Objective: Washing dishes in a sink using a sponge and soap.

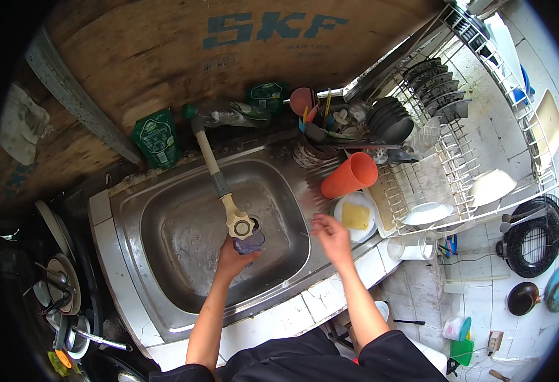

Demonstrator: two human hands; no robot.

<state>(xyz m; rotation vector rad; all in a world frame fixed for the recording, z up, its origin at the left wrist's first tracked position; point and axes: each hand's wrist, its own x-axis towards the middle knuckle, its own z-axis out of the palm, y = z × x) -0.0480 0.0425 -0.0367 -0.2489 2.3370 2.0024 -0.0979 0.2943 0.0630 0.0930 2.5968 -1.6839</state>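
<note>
My left hand (234, 258) grips a small clear purplish cup (249, 242) just below the plastic tap (231, 210), over the stainless steel sink basin (179, 267). Whether water runs into the cup cannot be told. My right hand (331, 236) is raised over the basin's right rim, fingers apart and holding nothing. Close to its right, a yellow sponge (355, 216) rests on a white dish (370, 229). Behind that dish, an orange plastic cup (348, 175) lies tilted on the ribbed drainboard.
A white wire dish rack (456, 200) with bowls and plates stands at the right. Behind the sink are a green pouch (157, 138), a plastic bottle (241, 114) and utensils. Used dishes (62, 286) are piled at the left. A glass jar (413, 246) stands near the rack.
</note>
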